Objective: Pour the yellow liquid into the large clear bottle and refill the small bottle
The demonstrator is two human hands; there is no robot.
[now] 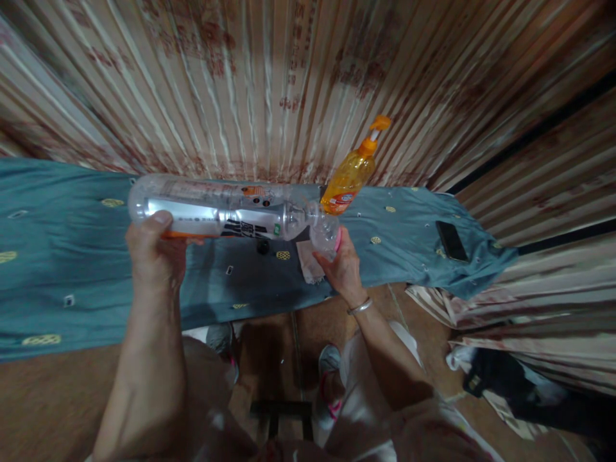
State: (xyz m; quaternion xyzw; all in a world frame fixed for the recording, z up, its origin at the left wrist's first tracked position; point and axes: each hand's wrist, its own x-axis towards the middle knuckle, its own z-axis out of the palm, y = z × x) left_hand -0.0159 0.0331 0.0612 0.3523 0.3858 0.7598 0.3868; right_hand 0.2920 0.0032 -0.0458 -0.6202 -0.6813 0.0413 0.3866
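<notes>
Striped curtain fabric backs a teal patterned cloth-covered table (pixel 58 256), whose near edge runs across above open brown floor. A clear plastic bottle with a silver label (pixel 216 215) is held level over it — the left hand (pixel 154 247) wrapped around its base end, the right hand (pixel 342 266) clasped at the neck. An orange pump bottle (pixel 349 173) stands just behind; a black phone (pixel 451 240) lies near the right edge.

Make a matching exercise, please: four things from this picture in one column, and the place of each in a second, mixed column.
1. clear plastic bottle
2. orange pump bottle
3. black phone
4. bracelet

a. on the right wrist
b. lying on the cloth's right end
c. held sideways in both hands
d. standing on the cloth by the curtain

Pairs: 1-c, 2-d, 3-b, 4-a
</notes>
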